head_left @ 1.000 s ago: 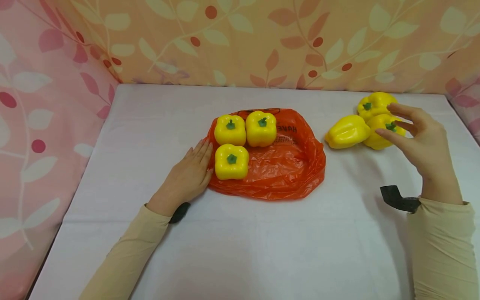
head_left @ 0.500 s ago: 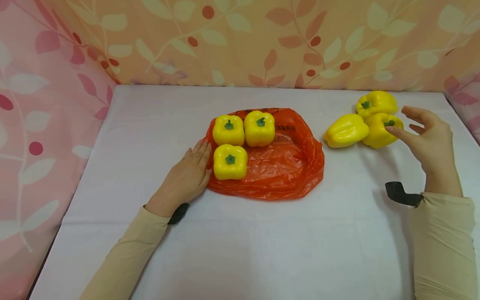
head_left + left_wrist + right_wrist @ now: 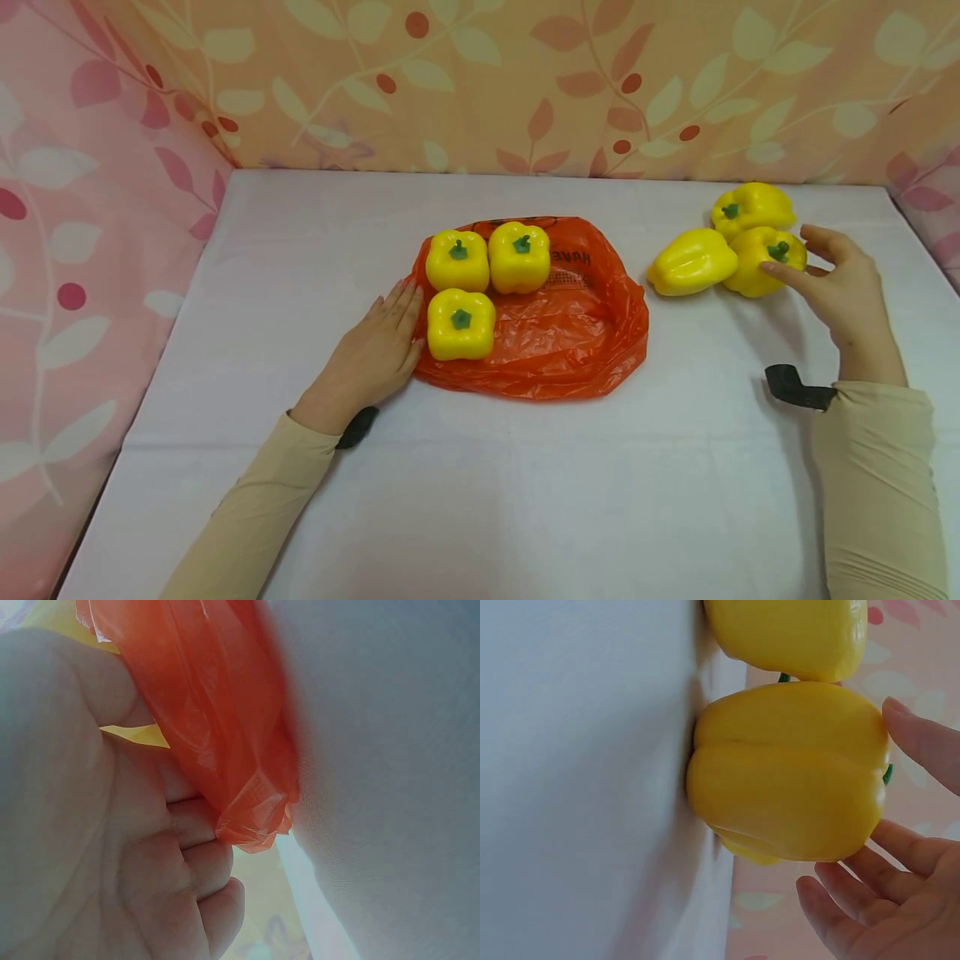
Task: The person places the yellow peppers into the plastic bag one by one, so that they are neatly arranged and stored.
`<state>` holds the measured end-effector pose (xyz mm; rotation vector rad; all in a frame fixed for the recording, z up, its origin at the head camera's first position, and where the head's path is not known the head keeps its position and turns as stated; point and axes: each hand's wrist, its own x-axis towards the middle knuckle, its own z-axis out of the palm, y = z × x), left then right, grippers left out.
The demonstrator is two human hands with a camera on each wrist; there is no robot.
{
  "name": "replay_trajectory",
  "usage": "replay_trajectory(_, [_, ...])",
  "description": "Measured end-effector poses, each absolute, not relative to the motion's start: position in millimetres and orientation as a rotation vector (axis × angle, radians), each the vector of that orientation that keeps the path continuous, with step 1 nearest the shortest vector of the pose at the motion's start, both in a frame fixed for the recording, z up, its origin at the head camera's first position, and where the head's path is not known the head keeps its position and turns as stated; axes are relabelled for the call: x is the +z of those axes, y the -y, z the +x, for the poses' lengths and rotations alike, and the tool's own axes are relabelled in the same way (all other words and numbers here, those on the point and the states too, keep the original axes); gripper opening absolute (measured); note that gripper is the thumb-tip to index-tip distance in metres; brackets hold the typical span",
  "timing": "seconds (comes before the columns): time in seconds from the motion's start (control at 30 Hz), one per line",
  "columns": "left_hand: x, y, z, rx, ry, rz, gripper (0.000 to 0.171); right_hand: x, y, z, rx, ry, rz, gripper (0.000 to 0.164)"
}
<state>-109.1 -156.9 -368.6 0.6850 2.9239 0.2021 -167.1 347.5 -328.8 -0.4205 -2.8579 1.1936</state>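
Just beside the right hand (image 3: 846, 292) stands a pepper (image 3: 752, 273)

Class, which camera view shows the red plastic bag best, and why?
The head view, where the red plastic bag shows nearly its whole outline and some printing. The left wrist view has only a crumpled part by the left hand; the right wrist view shows none.

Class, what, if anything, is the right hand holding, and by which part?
Cannot be told: fingers flank a yellow pepper near its top, without clear grip.
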Motion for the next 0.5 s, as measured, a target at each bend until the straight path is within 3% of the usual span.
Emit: replay_trajectory(0.5, [-368.1, 156.6, -109.1, 0.193, -2.917, 0.683, 0.065, -335.1, -345.7, -170.7, 1.181, 2.879, -0.376, 0.082])
